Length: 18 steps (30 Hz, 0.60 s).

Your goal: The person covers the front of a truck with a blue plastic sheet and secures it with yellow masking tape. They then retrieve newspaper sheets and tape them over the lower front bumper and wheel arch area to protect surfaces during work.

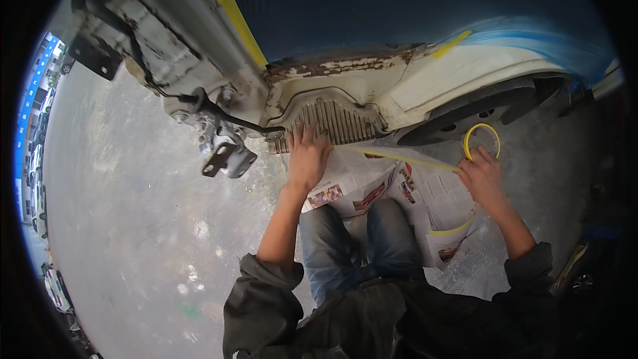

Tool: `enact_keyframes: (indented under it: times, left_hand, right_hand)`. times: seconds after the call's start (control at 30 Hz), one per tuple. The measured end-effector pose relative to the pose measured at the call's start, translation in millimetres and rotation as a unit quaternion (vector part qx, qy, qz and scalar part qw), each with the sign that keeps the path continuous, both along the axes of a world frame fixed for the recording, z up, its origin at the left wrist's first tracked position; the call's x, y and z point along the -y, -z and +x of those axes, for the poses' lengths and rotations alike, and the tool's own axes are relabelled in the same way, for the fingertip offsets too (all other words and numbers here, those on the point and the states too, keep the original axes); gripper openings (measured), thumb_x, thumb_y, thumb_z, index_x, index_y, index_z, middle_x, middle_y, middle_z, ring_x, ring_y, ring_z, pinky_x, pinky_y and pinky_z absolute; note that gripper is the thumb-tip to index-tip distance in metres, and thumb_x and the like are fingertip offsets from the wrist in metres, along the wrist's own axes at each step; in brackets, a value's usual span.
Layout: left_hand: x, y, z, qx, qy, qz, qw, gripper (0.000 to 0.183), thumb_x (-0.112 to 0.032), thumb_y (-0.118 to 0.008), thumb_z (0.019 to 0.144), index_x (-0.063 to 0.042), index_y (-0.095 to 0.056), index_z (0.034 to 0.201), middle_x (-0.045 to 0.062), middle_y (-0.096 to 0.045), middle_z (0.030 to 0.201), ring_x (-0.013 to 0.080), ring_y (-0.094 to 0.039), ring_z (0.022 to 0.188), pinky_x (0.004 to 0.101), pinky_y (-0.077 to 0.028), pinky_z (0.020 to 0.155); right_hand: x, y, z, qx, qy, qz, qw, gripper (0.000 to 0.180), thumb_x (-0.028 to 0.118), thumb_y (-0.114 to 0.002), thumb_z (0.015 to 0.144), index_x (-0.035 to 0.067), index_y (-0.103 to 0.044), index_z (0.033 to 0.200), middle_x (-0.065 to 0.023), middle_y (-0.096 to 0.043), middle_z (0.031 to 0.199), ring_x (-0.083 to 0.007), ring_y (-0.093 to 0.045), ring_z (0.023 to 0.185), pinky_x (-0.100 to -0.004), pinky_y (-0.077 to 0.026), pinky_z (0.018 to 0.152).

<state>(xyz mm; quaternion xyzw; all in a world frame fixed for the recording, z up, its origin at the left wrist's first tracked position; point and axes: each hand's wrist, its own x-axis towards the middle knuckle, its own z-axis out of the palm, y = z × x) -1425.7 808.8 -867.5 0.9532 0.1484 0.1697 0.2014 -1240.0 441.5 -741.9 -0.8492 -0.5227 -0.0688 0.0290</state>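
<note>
My left hand (308, 159) lies with extended fingers on the ribbed metal step (344, 118) in the vehicle's doorway. Its thumb is at the left end of a taped newspaper edge. A yellow strip of masking tape (406, 156) runs from there along the newspaper sheets (366, 179) to my right hand (482, 175). My right fingers grip the roll of yellow masking tape (467, 145), which stands up beyond them, and the strip's end. The sheets hang down before my knees, and another yellow strip crosses a lower sheet.
Left of the step, an open vehicle door (159, 45) reaches out with its hinge bracket (229, 159). Chipped paint shows along the sill (339, 67). Blue masking film (538, 42) covers the panel above the wheel (468, 114). Parked cars (37, 184) stand far left across the concrete floor (149, 209).
</note>
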Motion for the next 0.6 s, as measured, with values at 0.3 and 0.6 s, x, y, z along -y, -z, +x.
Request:
enact_keyframes:
  times: [0.3,0.6]
  left_hand:
    - [-53,78,-16,0.042,-0.161,0.018,0.986,0.023,-0.026,-0.068,0.094,-0.008,-0.071,0.107,0.022,-0.048,0.15,0.0516,-0.034,0.143,0.0814,-0.026,0.104]
    - [-95,95,-59,0.149,-0.168,-0.094,0.97,0.018,-0.017,-0.074,0.088,-0.001,-0.075,0.097,0.015,-0.073,0.11,0.0364,-0.066,0.108,0.0411,-0.052,0.092]
  right_hand:
    - [-63,53,17,0.146,-0.053,0.03,0.987,0.021,0.02,-0.078,0.077,0.004,-0.064,0.075,-0.0105,-0.057,0.086,-0.0283,-0.058,0.089,-0.0412,-0.051,0.072]
    - [-158,23,39,0.206,-0.129,-0.049,0.969,0.016,0.02,-0.076,0.078,0.005,-0.07,0.079,-0.0091,-0.063,0.088,-0.0263,-0.062,0.093,-0.0394,-0.053,0.076]
